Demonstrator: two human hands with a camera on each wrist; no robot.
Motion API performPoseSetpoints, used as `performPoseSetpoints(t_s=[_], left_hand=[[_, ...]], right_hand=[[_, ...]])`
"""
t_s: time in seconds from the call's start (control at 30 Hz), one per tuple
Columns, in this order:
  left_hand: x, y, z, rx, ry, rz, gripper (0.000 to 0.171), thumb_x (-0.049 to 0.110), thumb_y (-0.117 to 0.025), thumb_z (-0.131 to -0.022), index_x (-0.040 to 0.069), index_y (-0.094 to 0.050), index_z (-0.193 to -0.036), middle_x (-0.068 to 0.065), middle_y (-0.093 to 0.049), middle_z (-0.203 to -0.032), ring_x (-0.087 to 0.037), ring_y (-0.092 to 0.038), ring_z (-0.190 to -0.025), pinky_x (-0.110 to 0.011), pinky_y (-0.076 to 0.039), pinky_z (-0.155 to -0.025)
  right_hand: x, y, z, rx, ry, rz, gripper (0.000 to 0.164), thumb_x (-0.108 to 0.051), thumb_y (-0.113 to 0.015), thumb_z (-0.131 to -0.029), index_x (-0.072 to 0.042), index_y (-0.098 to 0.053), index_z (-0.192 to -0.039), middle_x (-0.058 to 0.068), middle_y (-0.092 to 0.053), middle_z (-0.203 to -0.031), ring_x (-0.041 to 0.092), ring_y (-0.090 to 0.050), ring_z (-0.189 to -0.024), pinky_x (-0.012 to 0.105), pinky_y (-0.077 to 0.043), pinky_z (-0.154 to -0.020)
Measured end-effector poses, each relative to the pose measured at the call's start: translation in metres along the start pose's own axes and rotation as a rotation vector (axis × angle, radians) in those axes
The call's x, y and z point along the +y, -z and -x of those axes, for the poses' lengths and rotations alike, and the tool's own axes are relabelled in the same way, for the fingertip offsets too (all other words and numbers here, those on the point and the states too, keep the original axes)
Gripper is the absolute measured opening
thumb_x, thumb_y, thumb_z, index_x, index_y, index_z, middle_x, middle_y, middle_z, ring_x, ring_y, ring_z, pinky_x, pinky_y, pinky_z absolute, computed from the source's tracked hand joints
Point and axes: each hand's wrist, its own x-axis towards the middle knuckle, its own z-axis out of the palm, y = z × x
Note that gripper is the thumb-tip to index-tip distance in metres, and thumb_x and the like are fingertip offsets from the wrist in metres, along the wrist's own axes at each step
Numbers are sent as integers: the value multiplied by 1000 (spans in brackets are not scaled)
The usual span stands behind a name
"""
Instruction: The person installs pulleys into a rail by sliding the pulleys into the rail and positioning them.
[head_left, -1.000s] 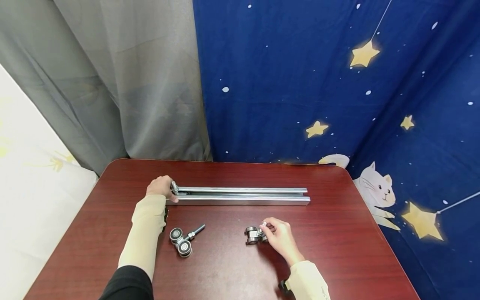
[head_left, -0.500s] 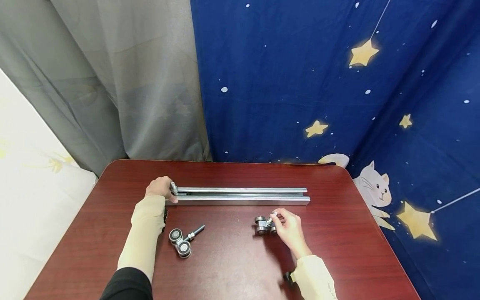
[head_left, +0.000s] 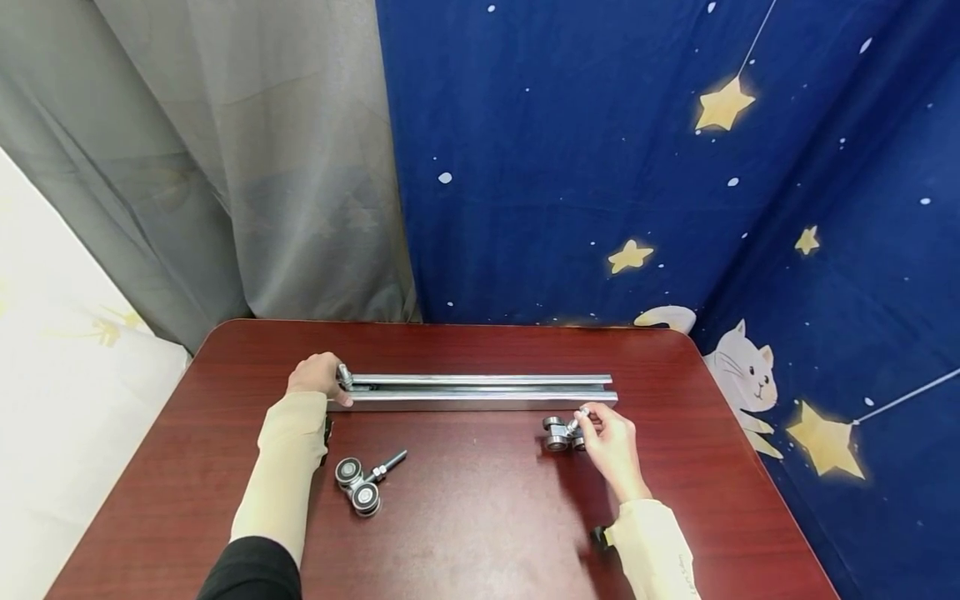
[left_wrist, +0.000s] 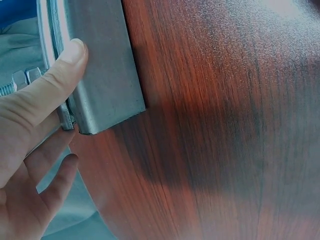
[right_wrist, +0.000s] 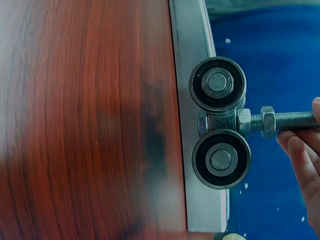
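Observation:
A silver metal rail (head_left: 480, 403) with a slot along its top lies across the table. My left hand (head_left: 315, 375) grips its left end, the thumb (left_wrist: 74, 52) resting on the rail's edge. Beside that thumb a threaded bolt with nuts (left_wrist: 27, 79) sticks up from the slot; whatever is below it is hidden inside. My right hand (head_left: 611, 442) pinches the threaded bolt of a roller trolley (right_wrist: 220, 120), whose black-and-steel wheels hang in front of the rail near its right end. Another roller trolley (head_left: 360, 485) lies on the table near my left forearm.
The dark red wooden table (head_left: 465, 533) has rounded far corners. Behind it hang a grey curtain (head_left: 315, 167) and a blue curtain (head_left: 540, 167) with stars and a white cat. White cloth (head_left: 75, 417) is at the left.
My right hand has carried its roller trolley rightward and away from me, closer to the rail's right end. The left hand stays on the rail, and the loose trolley keeps its place.

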Motion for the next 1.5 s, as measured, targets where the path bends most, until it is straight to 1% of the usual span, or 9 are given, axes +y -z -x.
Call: performPoseSetpoints(t_s=[0.13, 0.4, 0.57, 0.8, 0.93, 1.17, 1.3, 1.5], left_hand=[[0, 0, 0, -2, 0, -4, 30, 21, -86, -54, 11, -68, -76, -9, -64, -80, -26, -56, -70, -42, -46, -60], [2, 0, 1, 9, 3, 1, 30, 20, -86, -55, 9, -68, -76, -10, -64, -79, -26, -56, -69, -42, -46, -59], [3, 1, 2, 7, 9, -12, 31, 22, -86, -55, 9, -68, -77, -10, -64, -80, -26, -57, -70, -43, -47, -60], [4, 2, 2, 2, 17, -20, 31, 22, -86, -55, 10, -69, -78, -9, -64, -79, -25, -56, -69, -43, -46, -59], [4, 2, 2, -1, 20, -18, 31, 23, -86, -55, 11, -69, -77, -9, -64, -79, -25, -56, -69, -42, -46, -58], [4, 2, 2, 4, 17, -13, 30, 23, -86, -55, 10, -68, -76, -8, -64, -78, -24, -55, -68, -42, -46, -58], [3, 2, 1, -2, 9, -14, 30, 24, -86, -55, 11, -68, -76, -8, -64, -78, -25, -55, -69, -42, -46, -58], [1, 1, -2, -9, 9, -18, 31, 25, -86, -54, 11, -68, -76, -10, -65, -81, -27, -57, -71, -43, -46, -59]], right_hand=[[8, 5, -3, 6, -9, 21, 6, 2, -68, -74, -1, -64, -77, 9, -66, -69, 22, -65, -60, 17, -49, -54], [27, 10, -6, 35, -15, 75, 5, 2, -68, -74, 2, -65, -79, 11, -65, -69, 22, -64, -59, 21, -50, -55], [36, 13, -8, 63, -38, 79, 6, 3, -67, -75, 5, -65, -81, 14, -65, -70, 23, -64, -60, 24, -50, -55], [48, 16, -10, 69, -77, 117, 7, 3, -66, -76, 5, -65, -83, 16, -65, -72, 27, -65, -64, 37, -51, -59], [54, 16, -10, 77, -99, 135, 8, 3, -65, -76, 5, -65, -84, 17, -66, -72, 30, -65, -65, 41, -51, -61], [61, 16, -11, 90, -133, 153, 6, 0, -65, -78, 3, -64, -83, 17, -66, -73, 30, -65, -67, 42, -50, -63], [65, 15, -12, 86, -136, 168, 6, 0, -65, -78, 4, -64, -83, 17, -66, -73, 31, -65, -67, 43, -50, -63], [68, 14, -11, 92, -143, 157, 6, 0, -64, -79, 3, -64, -84, 17, -66, -73, 30, -64, -67, 43, -50, -63]])
